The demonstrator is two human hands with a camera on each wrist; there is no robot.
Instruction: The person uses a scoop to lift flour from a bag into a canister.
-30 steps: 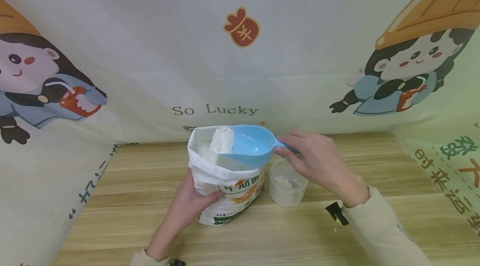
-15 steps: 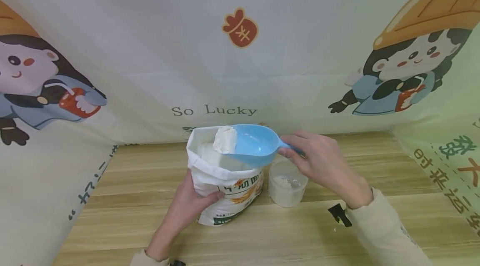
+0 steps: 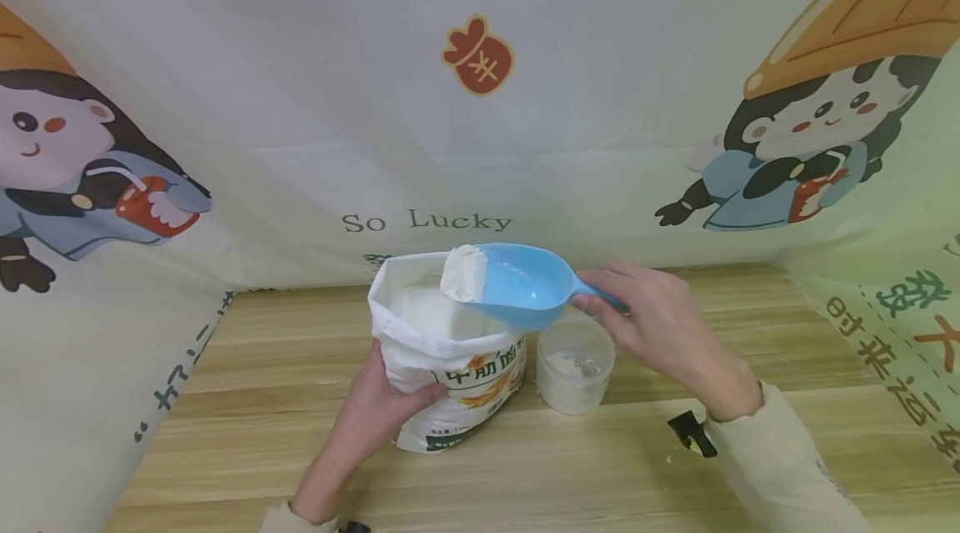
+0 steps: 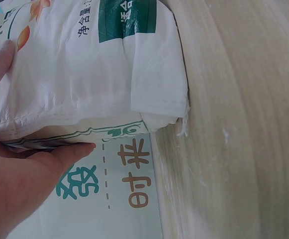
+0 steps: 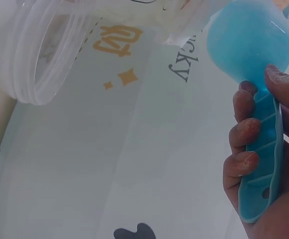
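A white flour bag (image 3: 450, 352) stands with its top rolled down and white flour (image 3: 431, 309) inside. My left hand (image 3: 378, 404) holds its lower left side, the thumb across the printed front; the left wrist view shows the fingers (image 4: 77, 152) along another side of the bag (image 4: 74, 74). My right hand (image 3: 660, 320) grips the handle of a blue scoop (image 3: 528, 281). In the right wrist view the fingers wrap the ribbed handle (image 5: 261, 164). The scoop is above the bag's mouth, with a clump of flour (image 3: 465, 273) at its tip.
Close to the bag's right stands a clear round tub (image 3: 573, 383) with some white flour in it, partly under the scoop. The wooden tabletop (image 3: 555, 483) meets a printed cloth backdrop (image 3: 337, 116) at the back and sides.
My right hand and the scoop have moved right and slightly up, uncovering more flour in the bag. My left hand and the bag are almost unmoved.
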